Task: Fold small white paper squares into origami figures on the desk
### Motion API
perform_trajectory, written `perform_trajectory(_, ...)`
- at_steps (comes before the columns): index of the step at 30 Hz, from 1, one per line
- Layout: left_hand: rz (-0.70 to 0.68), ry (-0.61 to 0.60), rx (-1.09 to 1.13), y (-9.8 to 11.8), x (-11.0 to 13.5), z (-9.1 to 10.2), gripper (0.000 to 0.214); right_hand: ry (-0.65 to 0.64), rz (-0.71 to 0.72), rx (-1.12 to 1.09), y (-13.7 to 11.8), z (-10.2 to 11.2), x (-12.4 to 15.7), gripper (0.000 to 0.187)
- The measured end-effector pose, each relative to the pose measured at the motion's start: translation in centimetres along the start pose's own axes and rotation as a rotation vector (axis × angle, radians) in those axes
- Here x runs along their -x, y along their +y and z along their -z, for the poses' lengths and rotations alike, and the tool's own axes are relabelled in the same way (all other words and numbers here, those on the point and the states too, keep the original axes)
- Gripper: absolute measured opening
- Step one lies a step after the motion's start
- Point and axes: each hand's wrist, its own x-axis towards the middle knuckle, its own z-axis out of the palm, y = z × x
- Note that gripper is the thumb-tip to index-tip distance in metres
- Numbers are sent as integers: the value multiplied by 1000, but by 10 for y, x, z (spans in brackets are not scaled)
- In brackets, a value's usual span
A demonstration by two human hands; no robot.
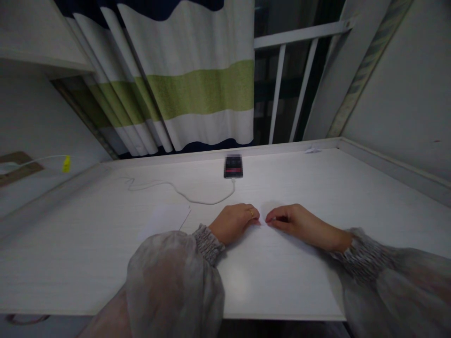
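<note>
A small piece of white paper (262, 218) shows between my two hands, low over the white tabletop; its full shape is hard to make out against that surface. My left hand (237, 221), with a ring on one finger, is closed on the paper's left side. From the right, my right hand (298, 224) pinches the paper between thumb and fingertips. The fingertips of both hands are close together, with a narrow gap between them. Part of the paper is hidden under the fingers.
White sheets (162, 219) lie left of my left forearm. Beyond my hands, a dark phone-like device (233, 166) is joined to a white cable (197, 202). A folded white paper (313, 150) rests near the back edge, below the barred window (278, 89) and beside the striped curtain (204, 89).
</note>
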Motion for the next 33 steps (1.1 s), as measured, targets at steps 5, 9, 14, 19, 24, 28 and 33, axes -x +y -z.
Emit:
perform_trajectory(5,-73,-72,-107,-1,0,4,21,1,83,44,12,2,5,21)
perform_trajectory(9,-68,-105,-162,-1,0,4,21,-31,106,81,8,4,6,22)
perform_trajectory(14,2,-87,-184,2,0,2,21,-82,193,113,3,8,8,25)
perform_trajectory(19,5,-79,-159,1,0,2,20,-115,209,119,4,10,11,26)
perform_trajectory(24,32,-86,-149,2,0,2,22,-85,159,29,6,5,8,24)
perform_trajectory(28,44,-44,-125,5,0,1,23,11,7,-102,8,-1,5,17)
perform_trajectory(33,64,-27,-119,8,-1,2,23,61,-106,-39,4,-3,1,15)
